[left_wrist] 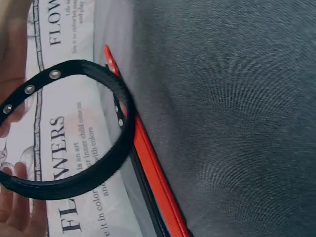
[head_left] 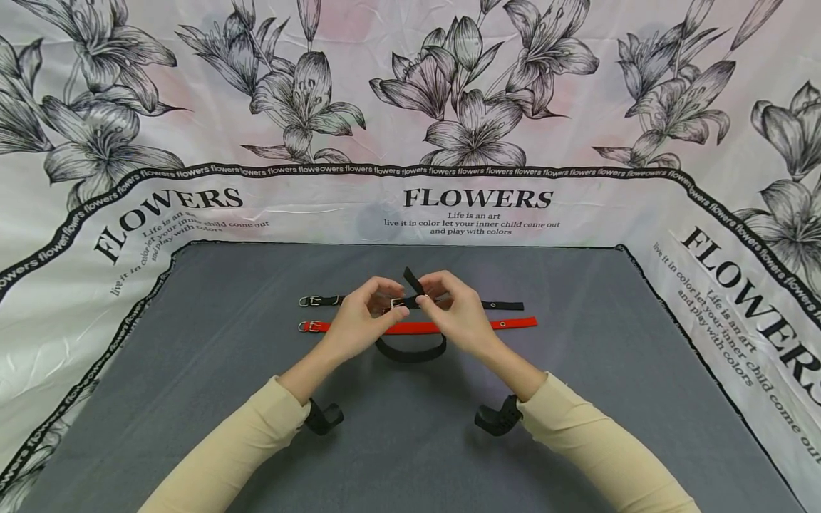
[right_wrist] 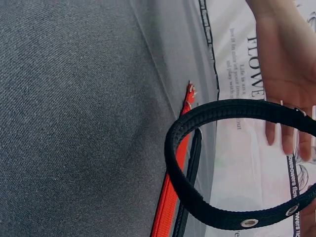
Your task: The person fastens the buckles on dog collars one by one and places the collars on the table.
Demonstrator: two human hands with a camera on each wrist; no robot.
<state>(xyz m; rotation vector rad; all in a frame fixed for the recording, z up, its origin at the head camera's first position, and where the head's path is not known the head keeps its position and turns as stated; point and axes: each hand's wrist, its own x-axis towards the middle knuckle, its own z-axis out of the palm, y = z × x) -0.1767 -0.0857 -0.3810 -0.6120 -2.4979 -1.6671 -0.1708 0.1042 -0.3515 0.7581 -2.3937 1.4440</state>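
A black collar [head_left: 410, 355] is bent into a loop and held up above the table. My left hand [head_left: 363, 320] pinches it beside its metal buckle [head_left: 397, 303], thumb near the frame. With thumb and fingers, my right hand [head_left: 463, 317] holds the strap by the buckle, where the free end [head_left: 412, 279] sticks upward. Metal eyelets [left_wrist: 55, 74] dot one side of the loop in the left wrist view. The loop [right_wrist: 185, 190] hangs toward the camera in the right wrist view, its buckle mostly hidden by fingers.
Behind the hands, a red collar [head_left: 514, 323] and another black collar [head_left: 507, 306] lie flat and parallel on the grey table [head_left: 410, 442], buckles to the left. A white flower-printed cloth [head_left: 308, 206] surrounds the table's back and sides. A black device sits on each wrist.
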